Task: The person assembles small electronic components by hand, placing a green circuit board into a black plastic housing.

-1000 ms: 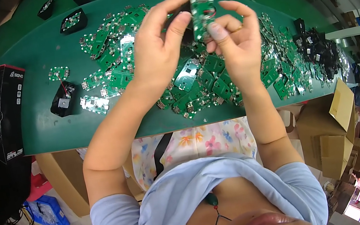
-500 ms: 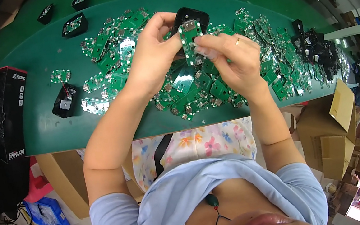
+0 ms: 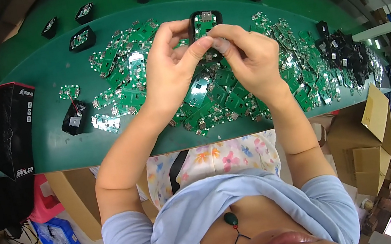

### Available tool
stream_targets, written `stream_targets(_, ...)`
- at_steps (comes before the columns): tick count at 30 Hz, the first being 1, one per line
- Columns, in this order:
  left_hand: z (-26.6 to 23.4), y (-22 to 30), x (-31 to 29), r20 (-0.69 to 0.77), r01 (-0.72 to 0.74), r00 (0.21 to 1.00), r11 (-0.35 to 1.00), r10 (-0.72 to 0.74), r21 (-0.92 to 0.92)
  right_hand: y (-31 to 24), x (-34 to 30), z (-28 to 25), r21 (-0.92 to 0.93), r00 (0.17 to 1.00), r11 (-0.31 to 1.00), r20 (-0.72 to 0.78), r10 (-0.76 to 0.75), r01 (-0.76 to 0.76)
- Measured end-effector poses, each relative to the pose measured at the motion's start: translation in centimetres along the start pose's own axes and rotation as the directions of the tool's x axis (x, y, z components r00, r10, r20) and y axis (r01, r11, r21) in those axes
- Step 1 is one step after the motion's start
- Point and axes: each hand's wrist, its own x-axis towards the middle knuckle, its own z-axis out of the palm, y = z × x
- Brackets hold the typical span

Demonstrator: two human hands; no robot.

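Above the heap of boards, my left hand grips a black plastic housing by its left side. A green circuit board sits in the mouth of the housing, its metal connector toward the far end. My left thumb presses on the near part of the board. My right hand is closed, its thumb and forefinger pinched on the board's near right edge beside that thumb. Fingers cover the near end, so how deep the board sits there is hidden.
Loose circuit boards cover the middle of the green table. Black parts are heaped at right. Several housings with boards, one a filled housing, stand along the back. A wired housing and a black-red box are at left.
The board, held tilted over the housing's mouth before, now lies within its rim. My left thumb has moved onto the board, and my right fingers have come close beside it.
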Motion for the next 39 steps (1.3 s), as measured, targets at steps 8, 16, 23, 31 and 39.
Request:
stream_targets(8,2.1,0.9,2.6,0.104,-0.059,0.993,0.991,0.047,0.119,1.8,-0.6,-1.2,0.476,0.928,0.798,0.156,0.337,-0.37)
stream_targets(16,6.4,-5.5,14.5,0.381,-0.194,0.924,0.9,0.034,0.39,12.5,1.3,-5.2,0.415,0.794,0.693,0.137,0.593,-0.589)
stream_targets(23,9.8,-14.5,25.7,0.374,-0.385,0.921,0.39,0.107,0.837,29.1,2.2,-8.8,-0.078,0.443,0.493,0.332,0.833,-0.867)
stream_targets(31,9.6,-17.8,28.7,0.458,-0.4,0.883,0.354,-0.097,0.845,23.3,3.2,-6.8,-0.25,0.693,0.726,0.218,0.687,-0.641)
stream_targets(39,11.5,-12.4,22.9,0.352,-0.3,0.936,0.516,-0.003,0.803,20.3,3.6,-5.9,0.216,0.845,0.819,0.074,0.529,-0.532)
